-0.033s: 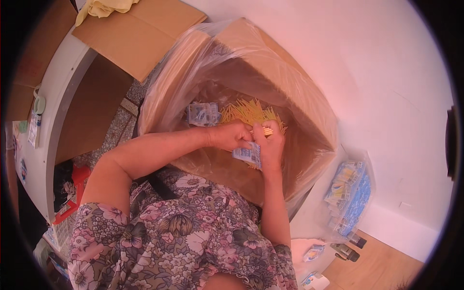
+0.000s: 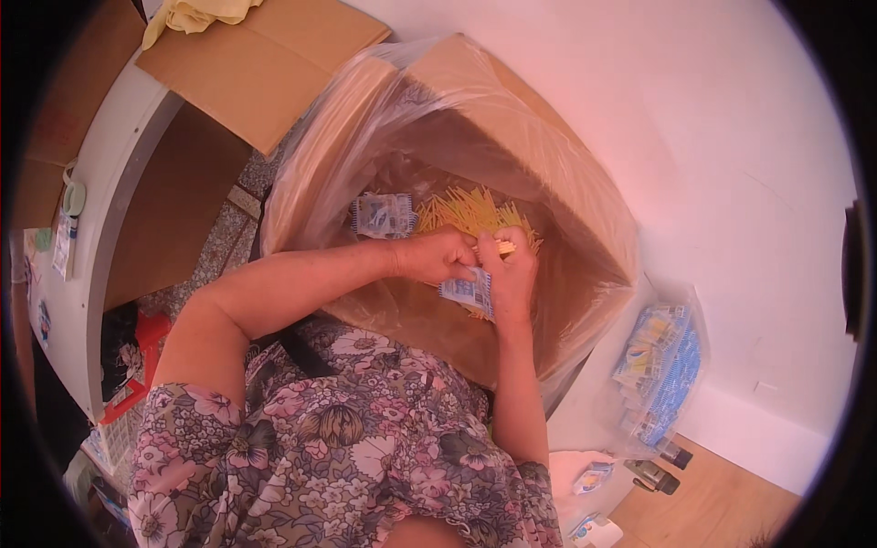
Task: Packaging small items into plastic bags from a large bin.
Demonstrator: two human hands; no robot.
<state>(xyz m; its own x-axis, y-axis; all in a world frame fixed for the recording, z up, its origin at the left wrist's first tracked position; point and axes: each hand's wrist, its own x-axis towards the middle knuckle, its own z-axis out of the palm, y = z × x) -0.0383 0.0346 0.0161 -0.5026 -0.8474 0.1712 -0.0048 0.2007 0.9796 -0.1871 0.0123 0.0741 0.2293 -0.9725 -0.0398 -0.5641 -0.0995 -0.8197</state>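
Over a plastic-lined carton [image 2: 525, 110], the left hand [image 2: 437, 256] pinches a packet [image 2: 469, 289]; the right hand [image 2: 514, 274] curls fingers around yellow sticks [image 2: 507, 247].

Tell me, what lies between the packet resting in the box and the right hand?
In the head view, the left hand lies between them, with yellow sticks just beyond it.

Pinkish light brightens the wall [image 2: 722, 164]; dark edges curve.

At centre, one plastic-lined cardboard box [image 2: 525, 114], two blue-and-white packets [image 2: 385, 217], yellow sticks [image 2: 470, 206] too many to count; right, one clear bag [image 2: 660, 373].
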